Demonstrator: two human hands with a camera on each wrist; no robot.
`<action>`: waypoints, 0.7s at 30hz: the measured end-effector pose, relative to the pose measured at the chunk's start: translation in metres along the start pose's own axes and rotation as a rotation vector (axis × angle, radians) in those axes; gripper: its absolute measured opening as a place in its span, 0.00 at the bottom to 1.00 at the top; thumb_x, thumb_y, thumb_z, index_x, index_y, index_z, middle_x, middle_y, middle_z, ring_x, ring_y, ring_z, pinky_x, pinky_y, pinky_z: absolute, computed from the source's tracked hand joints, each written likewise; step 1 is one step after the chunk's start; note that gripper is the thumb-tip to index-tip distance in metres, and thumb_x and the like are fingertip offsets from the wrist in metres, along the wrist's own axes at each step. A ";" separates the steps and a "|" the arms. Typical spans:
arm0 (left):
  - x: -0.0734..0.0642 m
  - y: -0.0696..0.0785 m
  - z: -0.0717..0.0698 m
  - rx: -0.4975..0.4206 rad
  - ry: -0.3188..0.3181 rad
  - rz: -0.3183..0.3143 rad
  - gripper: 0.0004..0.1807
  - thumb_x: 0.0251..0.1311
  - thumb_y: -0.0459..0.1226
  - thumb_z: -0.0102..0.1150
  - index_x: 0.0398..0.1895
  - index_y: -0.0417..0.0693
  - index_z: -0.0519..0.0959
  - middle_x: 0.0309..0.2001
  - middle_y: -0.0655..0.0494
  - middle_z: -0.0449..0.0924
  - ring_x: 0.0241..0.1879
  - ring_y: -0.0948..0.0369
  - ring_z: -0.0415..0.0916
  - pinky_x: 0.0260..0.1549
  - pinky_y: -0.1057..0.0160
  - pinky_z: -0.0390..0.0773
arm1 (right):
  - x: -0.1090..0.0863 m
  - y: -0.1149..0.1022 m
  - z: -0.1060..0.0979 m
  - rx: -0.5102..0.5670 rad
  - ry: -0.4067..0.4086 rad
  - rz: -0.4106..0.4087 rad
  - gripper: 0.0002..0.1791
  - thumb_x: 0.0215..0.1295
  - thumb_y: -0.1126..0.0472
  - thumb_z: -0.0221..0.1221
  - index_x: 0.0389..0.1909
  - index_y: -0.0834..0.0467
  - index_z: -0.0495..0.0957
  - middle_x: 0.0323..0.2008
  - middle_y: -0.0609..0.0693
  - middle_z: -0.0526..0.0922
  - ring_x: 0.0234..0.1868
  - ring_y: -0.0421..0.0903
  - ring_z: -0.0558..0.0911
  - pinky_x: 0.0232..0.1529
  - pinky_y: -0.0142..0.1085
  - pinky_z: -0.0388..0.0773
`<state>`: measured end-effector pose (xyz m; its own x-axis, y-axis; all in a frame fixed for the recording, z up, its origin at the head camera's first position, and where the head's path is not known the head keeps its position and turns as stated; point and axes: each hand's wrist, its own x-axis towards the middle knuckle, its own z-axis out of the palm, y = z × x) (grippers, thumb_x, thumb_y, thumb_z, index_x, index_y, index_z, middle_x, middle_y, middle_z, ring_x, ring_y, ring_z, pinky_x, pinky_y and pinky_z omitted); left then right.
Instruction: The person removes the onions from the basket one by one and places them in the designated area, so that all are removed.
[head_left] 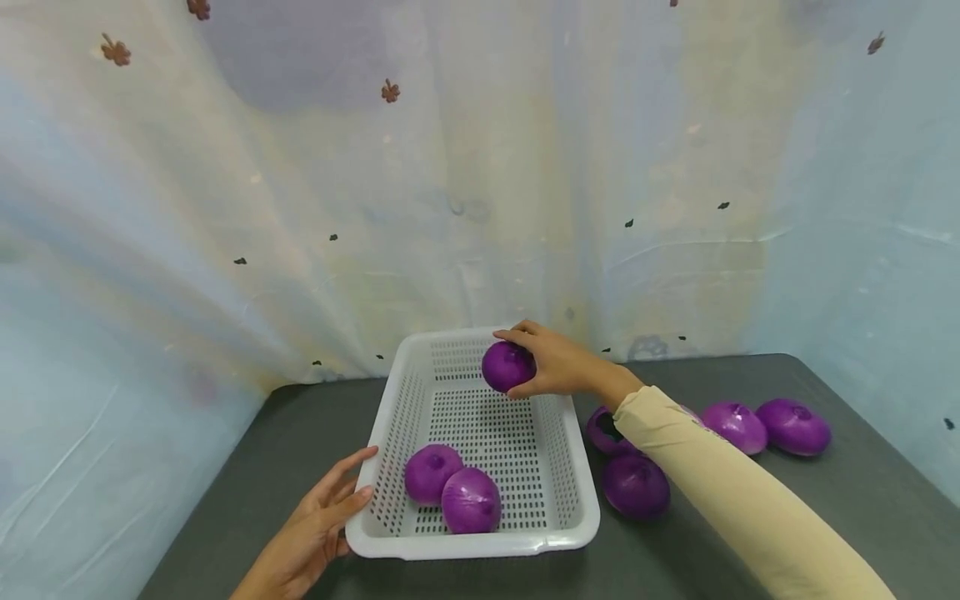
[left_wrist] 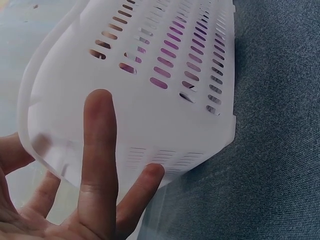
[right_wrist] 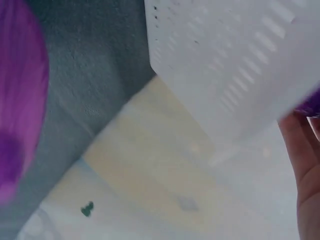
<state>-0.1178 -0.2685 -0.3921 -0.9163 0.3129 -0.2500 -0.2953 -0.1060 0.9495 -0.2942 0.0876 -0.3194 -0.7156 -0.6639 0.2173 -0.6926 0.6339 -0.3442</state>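
A purple onion [head_left: 504, 367] is pinched between the fingers and thumb of my right hand [head_left: 551, 360], above the far right part of a white slotted plastic basket [head_left: 478, 546]. Inside the basket's near left part, one onion [head_left: 432, 473] lies against another onion [head_left: 471, 500]. My left hand [head_left: 311, 525] touches the left side of the basket near its front corner. Seen from the left wrist, its fingers [left_wrist: 98, 150] look mostly straight along the basket's outer wall. The right wrist view catches only part of the right hand [right_wrist: 305, 170] and a sliver of the held onion [right_wrist: 311, 104].
Several more onions lie right of the basket, including a near onion [head_left: 636, 486], one with a dark patch [head_left: 609, 431] and a far right onion [head_left: 793, 427]. The right forearm partly covers the group. Behind the dark grey table [head_left: 322, 417] hangs a pale patterned curtain [head_left: 480, 208].
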 end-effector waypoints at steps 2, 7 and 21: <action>0.000 -0.001 0.000 -0.001 0.006 0.000 0.32 0.75 0.43 0.50 0.77 0.67 0.52 0.64 0.62 0.72 0.58 0.54 0.79 0.47 0.52 0.84 | -0.005 -0.003 -0.005 -0.007 -0.004 -0.008 0.50 0.52 0.46 0.74 0.74 0.51 0.63 0.65 0.56 0.68 0.58 0.54 0.78 0.56 0.47 0.80; 0.000 -0.001 -0.001 0.002 0.005 0.006 0.32 0.75 0.43 0.50 0.77 0.67 0.52 0.64 0.61 0.71 0.58 0.53 0.79 0.47 0.52 0.84 | -0.017 -0.011 -0.017 -0.023 0.007 -0.023 0.48 0.50 0.47 0.75 0.72 0.52 0.67 0.63 0.55 0.68 0.56 0.54 0.78 0.55 0.48 0.81; -0.001 -0.001 0.001 -0.017 0.009 0.012 0.33 0.74 0.42 0.51 0.78 0.64 0.51 0.64 0.61 0.73 0.57 0.54 0.80 0.46 0.52 0.84 | -0.064 -0.028 -0.042 -0.059 0.001 0.035 0.51 0.48 0.44 0.76 0.73 0.50 0.65 0.62 0.51 0.69 0.55 0.49 0.78 0.53 0.46 0.80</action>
<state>-0.1166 -0.2681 -0.3924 -0.9221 0.3027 -0.2409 -0.2893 -0.1259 0.9489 -0.2328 0.1289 -0.2857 -0.7392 -0.6407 0.2073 -0.6716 0.6788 -0.2970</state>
